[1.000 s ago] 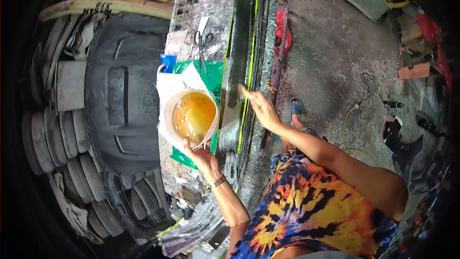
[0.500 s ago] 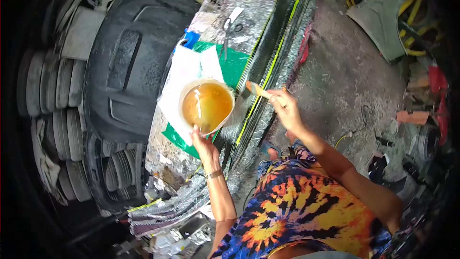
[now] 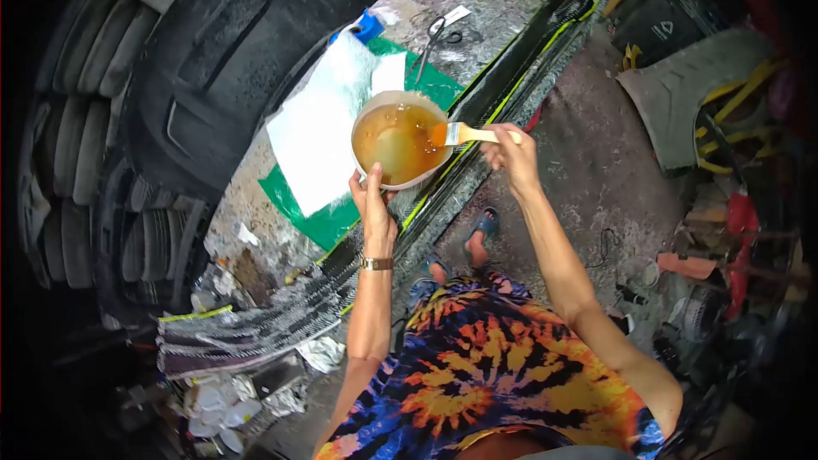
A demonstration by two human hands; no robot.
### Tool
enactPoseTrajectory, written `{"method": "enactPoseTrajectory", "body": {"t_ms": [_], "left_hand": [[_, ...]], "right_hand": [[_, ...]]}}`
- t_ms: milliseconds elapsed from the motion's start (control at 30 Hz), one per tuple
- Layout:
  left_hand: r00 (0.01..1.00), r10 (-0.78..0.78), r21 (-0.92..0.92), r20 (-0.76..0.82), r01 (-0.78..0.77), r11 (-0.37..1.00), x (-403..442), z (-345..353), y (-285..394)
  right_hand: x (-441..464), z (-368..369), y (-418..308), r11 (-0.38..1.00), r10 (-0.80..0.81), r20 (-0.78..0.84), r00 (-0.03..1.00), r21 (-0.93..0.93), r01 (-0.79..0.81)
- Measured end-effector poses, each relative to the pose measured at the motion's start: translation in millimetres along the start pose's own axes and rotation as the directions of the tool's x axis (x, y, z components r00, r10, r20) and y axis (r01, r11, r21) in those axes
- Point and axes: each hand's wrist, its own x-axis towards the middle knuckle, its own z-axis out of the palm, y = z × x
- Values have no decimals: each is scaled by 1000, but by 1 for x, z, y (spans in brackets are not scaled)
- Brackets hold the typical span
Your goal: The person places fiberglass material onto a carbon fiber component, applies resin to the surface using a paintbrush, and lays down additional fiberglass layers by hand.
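My left hand [image 3: 375, 209] grips the near side of a white tub [image 3: 360, 106] that holds amber liquid [image 3: 396, 140], its thumb on the rim. In my right hand [image 3: 515, 153] is the pale handle of a flat paintbrush [image 3: 456, 134]; its orange-stained bristles are over the right part of the tub, at the liquid. Whether they touch the liquid I cannot tell. Beside the tub lie white sheets [image 3: 315, 136] on green plastic [image 3: 324, 226]. A long black woven strip with yellow-green edging [image 3: 490, 89] runs diagonally along the bench edge, right of the tub.
Black scissors [image 3: 433, 43] and a blue object [image 3: 365, 28] lie on the bench [image 3: 256, 234] beyond the sheets. A large black panel [image 3: 239, 43] and stacked tyres [image 3: 77, 145] stand at left. A grey curved panel [image 3: 669, 102] is at right; silver crumpled scraps [image 3: 322, 353] lie below the bench.
The paintbrush in my right hand has moved from above the black strip to the tub. The view has turned and shifted; my left hand still grips the tub.
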Motion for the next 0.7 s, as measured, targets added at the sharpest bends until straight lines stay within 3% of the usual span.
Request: {"method": "enactPoseTrajectory", "body": {"t_ms": [33, 100, 200, 333, 400, 467, 533, 633, 700], "left_hand": [[1000, 4, 14, -10, -4, 1000, 3, -4, -1], [999, 18, -5, -45, -18, 1000, 3, -9, 1], [998, 44, 26, -45, -42, 999, 3, -16, 11], [996, 54, 57, -69, -50, 997, 4, -30, 19], [995, 51, 60, -87, -46, 997, 1, -33, 24], [993, 61, 74, -101, -54, 996, -2, -33, 27], [991, 74, 86, -109, -64, 994, -2, -36, 27], [990, 64, 93, -126, -53, 994, -3, -40, 30], [994, 56, 67, -89, -50, 996, -2, -45, 28]], "right_hand": [[-6, -6, 1, 1000, 14, 25, 1000, -18, -14], [-16, -17, 7, 991, -17, -91, 996, 131, 29], [-25, -21, 33, 992, -30, -184, 983, 117, 52], [-37, 5, 96, 969, -114, -181, 977, -236, 70], [-42, 21, 132, 784, -219, -58, 974, -604, 140], [-65, 49, 123, 703, -218, 64, 974, -682, 202], [-76, 51, 127, 711, -200, 146, 969, -659, 246], [-82, 37, 103, 769, -141, 62, 988, -622, 149], [-61, 17, 99, 776, -287, -43, 957, -596, 206]]}}
